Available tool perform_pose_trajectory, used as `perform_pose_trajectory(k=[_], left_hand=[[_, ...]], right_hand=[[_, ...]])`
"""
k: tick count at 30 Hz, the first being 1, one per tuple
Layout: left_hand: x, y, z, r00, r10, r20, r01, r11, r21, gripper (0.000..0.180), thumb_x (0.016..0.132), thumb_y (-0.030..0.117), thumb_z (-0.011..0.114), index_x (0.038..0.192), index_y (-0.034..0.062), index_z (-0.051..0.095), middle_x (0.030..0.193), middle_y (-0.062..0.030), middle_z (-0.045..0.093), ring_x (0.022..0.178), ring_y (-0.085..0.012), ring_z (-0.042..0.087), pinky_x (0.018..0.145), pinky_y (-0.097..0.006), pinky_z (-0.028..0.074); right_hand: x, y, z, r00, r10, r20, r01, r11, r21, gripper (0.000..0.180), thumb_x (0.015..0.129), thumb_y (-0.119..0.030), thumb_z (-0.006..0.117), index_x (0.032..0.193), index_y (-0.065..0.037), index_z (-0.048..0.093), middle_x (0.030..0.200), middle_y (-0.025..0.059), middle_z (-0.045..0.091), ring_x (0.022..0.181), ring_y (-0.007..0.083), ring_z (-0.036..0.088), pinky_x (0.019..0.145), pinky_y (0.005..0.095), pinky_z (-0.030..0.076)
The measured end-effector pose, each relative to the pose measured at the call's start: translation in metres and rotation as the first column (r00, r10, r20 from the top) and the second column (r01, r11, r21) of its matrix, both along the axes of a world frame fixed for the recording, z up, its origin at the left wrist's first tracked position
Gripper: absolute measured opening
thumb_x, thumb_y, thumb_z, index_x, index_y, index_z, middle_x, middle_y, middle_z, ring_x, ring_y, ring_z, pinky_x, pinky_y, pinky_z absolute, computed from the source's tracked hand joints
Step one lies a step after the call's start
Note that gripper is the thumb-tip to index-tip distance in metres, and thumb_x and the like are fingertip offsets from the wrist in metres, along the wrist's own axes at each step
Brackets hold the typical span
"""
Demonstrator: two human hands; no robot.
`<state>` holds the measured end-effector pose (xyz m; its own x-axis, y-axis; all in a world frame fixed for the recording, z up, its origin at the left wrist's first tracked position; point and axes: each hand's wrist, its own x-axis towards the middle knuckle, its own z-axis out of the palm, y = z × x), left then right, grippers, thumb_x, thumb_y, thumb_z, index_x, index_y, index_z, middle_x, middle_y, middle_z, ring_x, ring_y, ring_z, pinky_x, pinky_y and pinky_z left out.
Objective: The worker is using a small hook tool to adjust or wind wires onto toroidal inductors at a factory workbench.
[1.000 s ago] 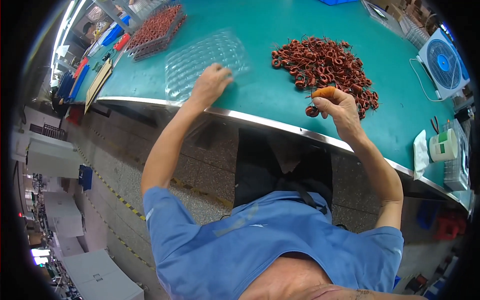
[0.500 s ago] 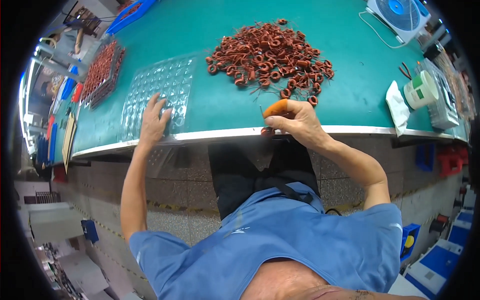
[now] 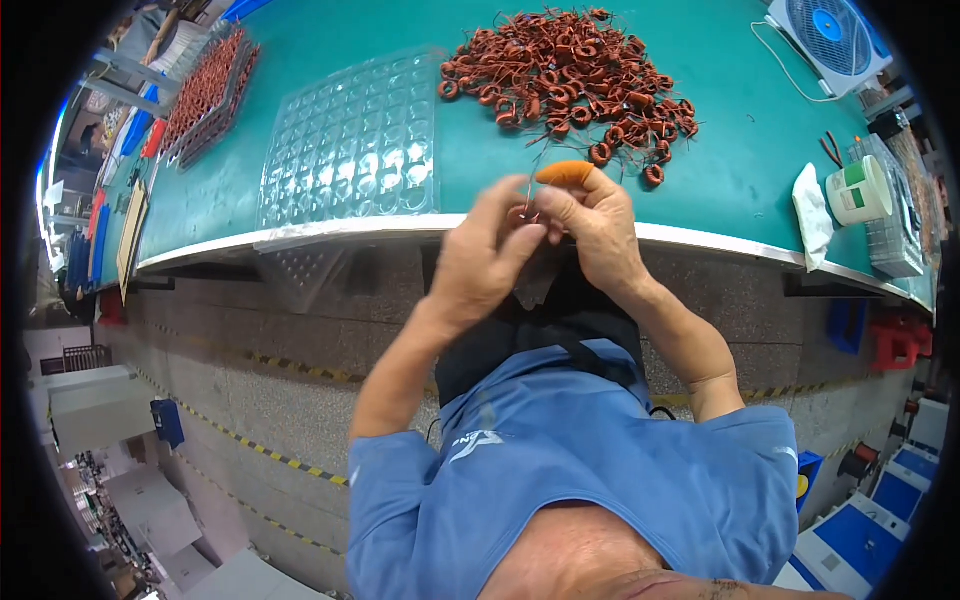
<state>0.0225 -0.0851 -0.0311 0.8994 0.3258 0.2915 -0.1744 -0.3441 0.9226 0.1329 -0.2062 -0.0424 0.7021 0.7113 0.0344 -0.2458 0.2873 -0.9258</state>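
Reddish-brown coil [image 3: 526,214] is at the near edge of the surface [image 3: 740,195], likely held close for easier sight: our right fingers [image 3: 560,206] pinch it, while our left fingers [image 3: 489,212], blurred, meet it; whether they grip, we cannot tell.

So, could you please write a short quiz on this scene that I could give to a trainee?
1. Open question: what small item is between the fingers of the left hand and right hand?
2. True or false: the clear moulded tray lies to the right of the coil pile.
3. Fill in the blank: the orange finger cover is on the ____ hand.

Key: 1. A wound coil. 2. False; it lies to the left. 3. Right.
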Motion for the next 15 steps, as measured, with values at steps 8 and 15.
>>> perform_pose_trajectory(k=[8,15], left_hand=[[-0.013,0.008,-0.011,0.997,-0.054,-0.063,0.058,0.996,0.062,0.029,0.09,0.008,0.066,0.116,0.0021,0.055,0.088,-0.0084,0.064,0.075,-0.0132,0.062,0.067,-0.027,0.051],[-0.029,0.007,-0.013,0.983,-0.119,-0.142,0.094,0.981,-0.17,0.026,0.091,0.01,0.063,0.115,0.0011,0.058,0.089,-0.0105,0.066,0.076,-0.0187,0.064,0.07,-0.029,0.05]], right_hand=[[0.005,-0.02,0.019,0.939,0.131,0.319,-0.047,0.965,-0.258,0.037,0.091,-0.024,0.068,0.111,0.005,0.061,0.091,0.011,0.069,0.085,0.0132,0.064,0.074,0.0273,0.051],[-0.003,-0.013,0.017,0.877,0.17,0.45,-0.031,0.953,-0.3,0.022,0.093,-0.018,0.065,0.1,0.002,0.068,0.083,0.0031,0.067,0.077,0.0081,0.061,0.07,0.023,0.05]])
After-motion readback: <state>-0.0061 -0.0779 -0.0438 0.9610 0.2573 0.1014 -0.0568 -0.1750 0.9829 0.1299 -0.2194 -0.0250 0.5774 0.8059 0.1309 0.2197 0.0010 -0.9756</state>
